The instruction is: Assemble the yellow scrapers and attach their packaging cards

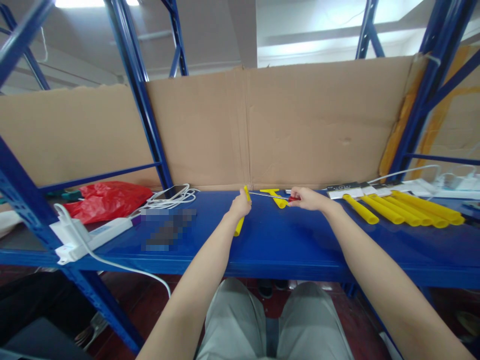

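My left hand (240,204) is closed around a yellow plastic handle (239,228), held upright with its lower end sticking out below the fist. In my right hand (308,198) is a screwdriver with a red grip (294,199). Its thin metal shaft (267,195) points left and reaches the top part of the yellow handle; whether the tip touches it is too small to tell. Behind the shaft, a yellow T-shaped piece (279,200) lies on the blue shelf (292,245).
Several yellow-handled tools (401,210) with black-and-white ends lie in a row at the right. To the left are a red plastic bag (108,200), a coiled white cable (170,199) and a white power strip (101,237). Cardboard (300,125) stands along the back; blue posts (144,110) frame the shelf.
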Demonstrator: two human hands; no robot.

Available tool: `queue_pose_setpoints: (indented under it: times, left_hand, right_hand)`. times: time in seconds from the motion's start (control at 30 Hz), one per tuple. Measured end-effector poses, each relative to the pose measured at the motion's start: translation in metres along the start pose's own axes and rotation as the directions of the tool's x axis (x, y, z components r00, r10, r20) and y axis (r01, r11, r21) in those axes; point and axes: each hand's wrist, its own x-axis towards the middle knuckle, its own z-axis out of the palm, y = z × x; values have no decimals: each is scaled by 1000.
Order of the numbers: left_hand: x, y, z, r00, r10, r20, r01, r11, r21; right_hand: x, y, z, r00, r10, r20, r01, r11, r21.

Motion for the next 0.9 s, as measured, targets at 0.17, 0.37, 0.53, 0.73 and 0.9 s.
queue_pose_setpoints:
  times: [0.17, 0.37, 0.53, 0.73, 0.9]
  left_hand:
    - [1, -1, 0, 1000, -1, -3, 1, 1000, -2]
    - [2, -1, 1, 1000, 6, 2, -6, 1000, 11]
    - [1, 0, 0, 1000, 3, -2, -3, 1000, 12]
    - [0, 0, 0, 1000, 14, 0, -14, 1000, 12]
    - [0, 0, 1, 1000, 5, -7, -6, 1000, -3]
  right_hand:
    - [-2, -4, -1, 996, -5, 84, 3, 1000, 23]
    - [-4, -10, -3, 991, 45, 128, -48, 999, 22]
    - [-5, -12, -4, 985, 64, 160, -67, 998, 14]
    - [-3, -7, 0, 996, 52, 73, -51, 999, -13]
    - [-1, 0, 3, 1000, 16, 21, -16, 1000, -16]
